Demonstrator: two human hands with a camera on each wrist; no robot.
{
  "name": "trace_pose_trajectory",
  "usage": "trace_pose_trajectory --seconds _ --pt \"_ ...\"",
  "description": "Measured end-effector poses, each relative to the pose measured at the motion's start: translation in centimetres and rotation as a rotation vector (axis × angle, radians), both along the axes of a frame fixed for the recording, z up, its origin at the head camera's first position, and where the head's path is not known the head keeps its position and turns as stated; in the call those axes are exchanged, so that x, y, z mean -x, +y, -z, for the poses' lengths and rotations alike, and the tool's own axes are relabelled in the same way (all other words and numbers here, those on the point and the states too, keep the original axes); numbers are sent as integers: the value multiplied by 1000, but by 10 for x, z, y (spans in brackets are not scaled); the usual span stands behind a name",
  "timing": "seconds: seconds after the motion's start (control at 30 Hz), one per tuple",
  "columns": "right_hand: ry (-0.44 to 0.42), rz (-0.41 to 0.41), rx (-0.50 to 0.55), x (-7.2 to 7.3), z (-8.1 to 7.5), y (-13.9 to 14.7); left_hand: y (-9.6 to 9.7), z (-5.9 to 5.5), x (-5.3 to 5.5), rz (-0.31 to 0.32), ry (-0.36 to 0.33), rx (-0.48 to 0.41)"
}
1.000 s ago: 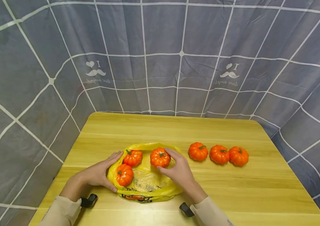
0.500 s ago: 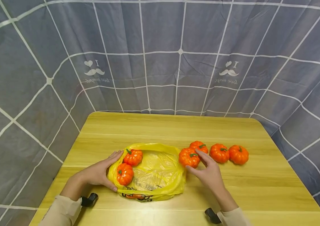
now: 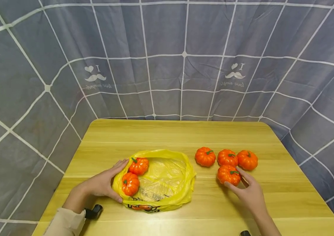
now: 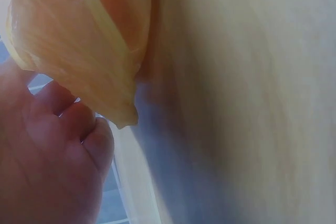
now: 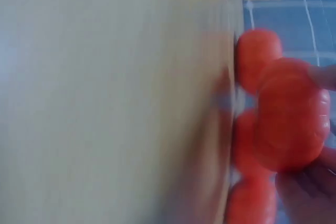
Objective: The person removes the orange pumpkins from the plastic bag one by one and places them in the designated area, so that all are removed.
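My left hand [image 3: 105, 183] holds the left side of a crumpled yellow plastic bag [image 3: 165, 177], its thumb at the near side and its fingers towards the back. In the left wrist view the curled fingers lie against the bag [image 4: 73, 51]. Inside the open bag, two small orange pumpkins, one at the back [image 3: 141, 166] and one nearer [image 3: 130, 186], sit at the left. On the right, my right hand [image 3: 250, 193] grips another orange pumpkin [image 3: 226, 176] between thumb and fingers. The right wrist view shows that pumpkin [image 5: 289, 121] held just above the table.
Three more pumpkins, the left [image 3: 205, 156], middle [image 3: 227, 158] and right [image 3: 247, 160], stand in a row behind the held one. A wooden table [image 3: 167, 134] carries everything. Grey curtains [image 3: 167, 75] with white lines enclose its back and sides.
My right hand has carried the pumpkin out of the bag and rightwards, to just in front of the row. My left hand stays on the bag.
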State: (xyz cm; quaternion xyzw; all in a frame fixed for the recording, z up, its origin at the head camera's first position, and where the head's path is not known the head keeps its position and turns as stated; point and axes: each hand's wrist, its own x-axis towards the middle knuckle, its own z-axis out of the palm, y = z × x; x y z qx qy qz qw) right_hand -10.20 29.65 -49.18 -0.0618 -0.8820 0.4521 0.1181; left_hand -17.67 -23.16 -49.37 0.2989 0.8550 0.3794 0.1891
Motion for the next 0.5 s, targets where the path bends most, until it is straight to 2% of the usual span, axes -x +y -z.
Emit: trace_pose_trajectory --seconds 0.33,0.5 --pt "-47 135 -126 -20 5 40 2 1 1 -2 4 1" --pt "-70 134 -137 -23 9 49 4 2 0 -5 0 2"
